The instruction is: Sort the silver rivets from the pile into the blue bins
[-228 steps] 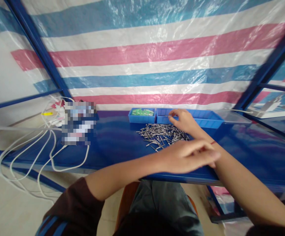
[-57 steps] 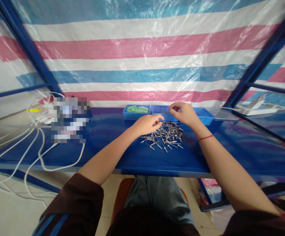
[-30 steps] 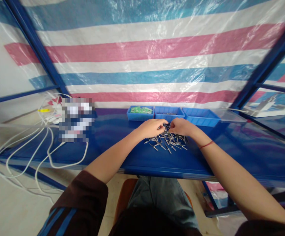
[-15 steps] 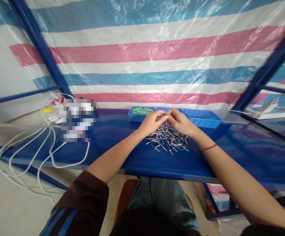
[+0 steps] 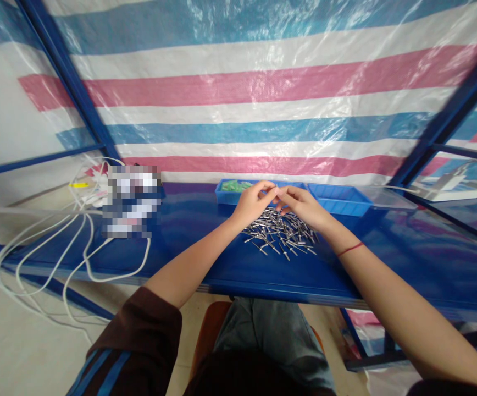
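A heap of silvery pop rivets (image 5: 282, 234) lies on the blue table (image 5: 230, 269). Just above its far side, my left hand (image 5: 255, 202) and my right hand (image 5: 298, 203) meet at the fingertips. The fingers of both are bent and pinched together; whatever they hold is too small and too hidden to make out. Behind the hands stands a blue divided tray (image 5: 339, 206). Its left compartment contains bright green pieces (image 5: 235, 186), partly covered by my left hand.
White cables (image 5: 86, 247) loop over the table's left side and hang past its edge. Beside them is a pixelated patch (image 5: 129, 203). A striped plastic sheet (image 5: 242, 88) hangs behind, between blue frame posts (image 5: 67, 77). A clear plastic lid (image 5: 393, 198) lies right of the tray.
My right hand has shifted slightly, its fingers now stretched further toward the left hand's fingertips. My left fingers have curled a little more. The rivet heap looks the same.
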### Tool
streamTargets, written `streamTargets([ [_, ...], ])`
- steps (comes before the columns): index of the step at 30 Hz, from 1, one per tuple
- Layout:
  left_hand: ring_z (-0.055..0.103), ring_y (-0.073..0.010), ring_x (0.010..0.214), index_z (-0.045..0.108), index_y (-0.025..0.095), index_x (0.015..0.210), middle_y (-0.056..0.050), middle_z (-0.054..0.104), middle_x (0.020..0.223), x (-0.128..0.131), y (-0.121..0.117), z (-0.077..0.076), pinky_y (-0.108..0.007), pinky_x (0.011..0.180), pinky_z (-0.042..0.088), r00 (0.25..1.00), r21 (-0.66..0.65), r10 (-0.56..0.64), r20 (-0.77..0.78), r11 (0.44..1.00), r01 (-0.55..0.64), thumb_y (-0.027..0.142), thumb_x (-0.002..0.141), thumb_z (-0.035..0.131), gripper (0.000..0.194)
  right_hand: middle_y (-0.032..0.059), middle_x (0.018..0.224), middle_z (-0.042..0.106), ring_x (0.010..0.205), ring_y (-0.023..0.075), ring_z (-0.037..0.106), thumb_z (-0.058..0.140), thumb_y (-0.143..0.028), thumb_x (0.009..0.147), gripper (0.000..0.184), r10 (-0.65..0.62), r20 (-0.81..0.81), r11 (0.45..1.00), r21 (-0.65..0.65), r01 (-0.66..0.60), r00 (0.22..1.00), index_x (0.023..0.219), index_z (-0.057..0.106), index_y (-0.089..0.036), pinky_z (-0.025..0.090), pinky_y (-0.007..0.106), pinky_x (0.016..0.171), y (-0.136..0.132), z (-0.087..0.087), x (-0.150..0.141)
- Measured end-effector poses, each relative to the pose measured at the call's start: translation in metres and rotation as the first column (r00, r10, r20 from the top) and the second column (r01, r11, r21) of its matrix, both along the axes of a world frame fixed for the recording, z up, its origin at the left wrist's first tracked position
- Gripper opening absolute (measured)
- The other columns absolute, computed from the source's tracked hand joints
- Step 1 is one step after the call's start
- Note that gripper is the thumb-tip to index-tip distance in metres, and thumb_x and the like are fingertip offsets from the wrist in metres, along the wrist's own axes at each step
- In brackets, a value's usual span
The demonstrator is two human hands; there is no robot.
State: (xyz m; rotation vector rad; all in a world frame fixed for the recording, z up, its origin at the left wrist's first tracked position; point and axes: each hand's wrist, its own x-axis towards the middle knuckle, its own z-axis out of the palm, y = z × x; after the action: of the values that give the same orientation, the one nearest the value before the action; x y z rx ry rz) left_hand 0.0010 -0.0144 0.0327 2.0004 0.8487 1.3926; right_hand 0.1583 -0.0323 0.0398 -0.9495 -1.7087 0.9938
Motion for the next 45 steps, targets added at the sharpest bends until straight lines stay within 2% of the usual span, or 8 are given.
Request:
streamTargets([
  [14, 0.061, -0.0107, 0.074, 0.060, 0.017, 0.085, -0.002, 0.066, 0.082, -0.001, -0.003, 0.003, -0.023, 0.069, 0.047, 0.995, 0.121, 0.098, -0.007, 0.988, -0.096, 0.025, 0.086, 0.058, 0.008, 0.0021, 0.078, 0.062, 0.063, 0.0099, 0.056, 0.073, -0.050, 0.068, 0.036, 0.010, -0.138, 0.990, -0.139, -0.030, 0.990, 0.077, 0.061, -0.017, 0.047, 0.024, 0.055, -0.003, 0.002, -0.001],
  [20, 0.062, -0.0107, 0.076, 0.059, 0.017, 0.086, -0.002, 0.066, 0.085, -0.001, -0.002, 0.003, -0.022, 0.070, 0.048, 0.994, 0.164, 0.113, -0.003, 0.980, -0.111, 0.020, 0.087, 0.055, 0.005, -0.0019, 0.069, 0.059, 0.062, 0.0097, 0.055, 0.082, -0.043, 0.056, 0.040, -0.089, -0.235, 0.994, -0.082, 0.071, 0.968, 0.080, 0.061, -0.018, 0.044, 0.023, 0.054, -0.001, 0.005, 0.001],
  [24, 0.060, -0.0087, 0.069, 0.058, 0.018, 0.091, -0.001, 0.065, 0.088, -0.001, 0.000, 0.001, -0.022, 0.066, 0.047, 0.997, 0.074, 0.071, -0.024, 0.995, -0.069, 0.024, 0.090, 0.052, 0.009, -0.0036, 0.066, 0.057, 0.059, 0.0098, 0.054, 0.082, -0.041, 0.057, 0.038, -0.095, -0.271, 0.994, 0.029, 0.107, 0.958, 0.079, 0.059, -0.020, 0.044, 0.024, 0.054, -0.005, 0.010, 0.002],
  [30, 0.058, -0.0070, 0.065, 0.056, 0.017, 0.087, -0.002, 0.063, 0.087, 0.001, 0.003, -0.003, -0.021, 0.064, 0.047, 0.989, -0.185, -0.126, -0.076, 0.977, 0.110, 0.034, 0.095, 0.040, 0.024, -0.0024, 0.059, 0.055, 0.056, 0.0104, 0.050, 0.073, -0.042, 0.070, 0.030, -0.131, -0.104, 0.962, 0.225, 0.152, 0.986, 0.069, 0.054, -0.019, 0.042, 0.026, 0.055, -0.005, 0.012, 0.003],
  [34, 0.058, -0.0077, 0.064, 0.055, 0.020, 0.104, -0.003, 0.064, 0.093, 0.000, 0.004, -0.006, -0.022, 0.064, 0.047, 0.988, -0.239, -0.055, -0.142, 0.971, 0.020, 0.038, 0.096, 0.038, 0.025, -0.0008, 0.066, 0.059, 0.062, 0.0130, 0.055, 0.067, -0.041, 0.074, 0.025, -0.246, -0.088, 0.910, 0.321, 0.262, 0.965, 0.076, 0.053, -0.020, 0.045, 0.027, 0.059, 0.011, 0.007, 0.008],
  [39, 0.060, -0.0120, 0.073, 0.055, 0.019, 0.110, -0.003, 0.065, 0.091, -0.003, 0.002, -0.007, -0.027, 0.072, 0.048, 0.949, -0.097, 0.039, -0.314, 0.993, -0.073, 0.036, 0.095, 0.041, 0.026, 0.0059, 0.082, 0.067, 0.076, 0.0198, 0.062, 0.056, -0.033, 0.080, 0.014, -0.536, 0.107, 0.724, 0.568, 0.391, 0.837, 0.085, 0.057, -0.020, 0.048, 0.034, 0.071, 0.040, -0.005, 0.024],
  [42, 0.060, -0.0134, 0.078, 0.058, 0.017, 0.107, -0.005, 0.065, 0.093, -0.004, 0.000, -0.010, -0.029, 0.078, 0.048, 0.894, 0.037, 0.042, -0.446, 0.999, -0.028, 0.030, 0.093, 0.044, 0.023, 0.0111, 0.089, 0.070, 0.086, 0.0262, 0.064, 0.052, -0.027, 0.080, 0.018, -0.598, 0.337, 0.713, 0.637, 0.292, 0.727, 0.094, 0.060, -0.017, 0.047, 0.040, 0.080, 0.053, -0.015, 0.033],
  [45, 0.060, -0.0146, 0.082, 0.060, 0.018, 0.102, -0.005, 0.065, 0.096, -0.005, -0.001, -0.014, -0.030, 0.082, 0.047, 0.817, 0.179, 0.064, -0.573, 0.983, 0.049, 0.027, 0.091, 0.048, 0.019, 0.0139, 0.096, 0.071, 0.093, 0.0295, 0.063, 0.050, -0.025, 0.080, 0.028, -0.633, 0.386, 0.703, 0.650, 0.290, 0.671, 0.104, 0.060, -0.015, 0.046, 0.043, 0.085, 0.055, -0.019, 0.037],
])
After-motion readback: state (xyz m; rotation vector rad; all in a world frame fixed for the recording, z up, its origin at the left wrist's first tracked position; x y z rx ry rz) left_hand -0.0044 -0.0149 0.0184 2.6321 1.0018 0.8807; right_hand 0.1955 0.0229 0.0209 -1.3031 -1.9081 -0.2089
